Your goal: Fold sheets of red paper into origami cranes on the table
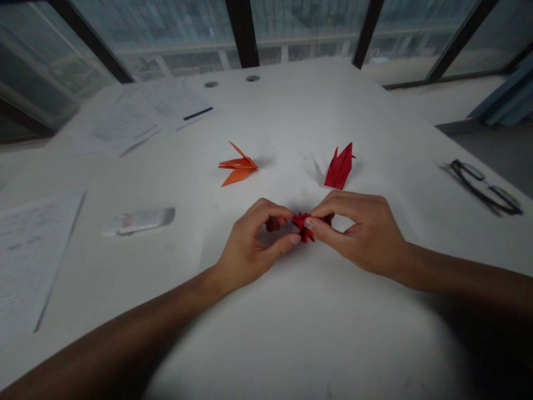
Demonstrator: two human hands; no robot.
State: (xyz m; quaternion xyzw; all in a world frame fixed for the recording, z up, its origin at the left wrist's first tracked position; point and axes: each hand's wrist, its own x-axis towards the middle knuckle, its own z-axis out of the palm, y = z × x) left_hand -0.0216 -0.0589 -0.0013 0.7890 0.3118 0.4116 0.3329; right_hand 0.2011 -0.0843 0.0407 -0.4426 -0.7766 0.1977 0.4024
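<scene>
A small piece of folded red paper [303, 224] sits between my two hands, just above the white table [291, 333]. My left hand [254, 244] pinches its left side with thumb and fingers curled. My right hand [362, 233] pinches its right side between thumb and forefinger. Most of the paper is hidden by my fingers. Beyond my hands lie two finished paper figures: an orange one [237, 166] lying flat, and a red one [339, 165] standing upright.
A white tube-shaped object [139, 220] lies to the left. Printed sheets [29, 250] cover the left edge and more sheets [141, 119] lie at the back left. Black glasses [485, 186] rest at the right. Windows run behind the table.
</scene>
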